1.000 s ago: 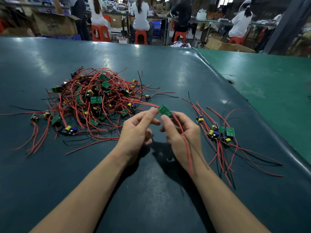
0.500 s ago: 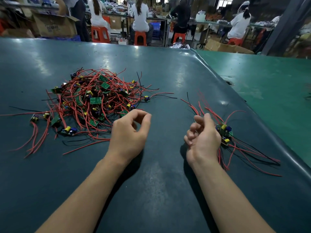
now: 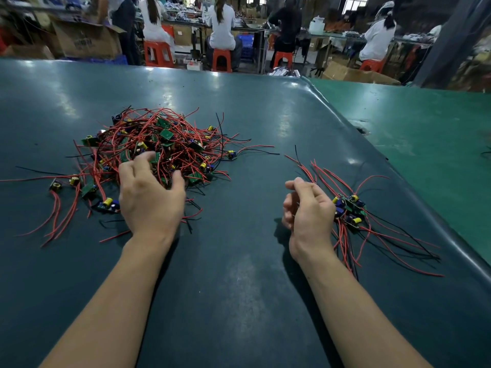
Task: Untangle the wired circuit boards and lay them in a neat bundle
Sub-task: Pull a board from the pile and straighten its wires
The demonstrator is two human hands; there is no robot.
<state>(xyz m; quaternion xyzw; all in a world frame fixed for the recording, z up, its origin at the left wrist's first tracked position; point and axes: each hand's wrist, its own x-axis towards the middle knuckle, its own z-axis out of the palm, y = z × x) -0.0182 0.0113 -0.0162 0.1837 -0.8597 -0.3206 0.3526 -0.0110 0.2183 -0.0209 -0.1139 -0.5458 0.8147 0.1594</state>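
Observation:
A tangled pile of small green circuit boards with red and black wires (image 3: 170, 147) lies on the dark table at the left. My left hand (image 3: 150, 195) reaches into the pile's near edge with fingers spread and relaxed, holding nothing that I can see. At the right, a small bundle of boards (image 3: 349, 208) lies with its wires fanned toward me. My right hand (image 3: 308, 208) hovers just left of that bundle, fingers loosely curled and empty.
The dark green table (image 3: 239, 274) meets a lighter green table (image 3: 425, 134) along a raised seam at the right. Beyond the far edge, several people sit on red stools (image 3: 221, 59) at benches, with cardboard boxes (image 3: 85, 39) at the left.
A second ago both hands held one board between them. My right hand laid it on the right bundle and drew back empty. My left hand moved up and left into the pile.

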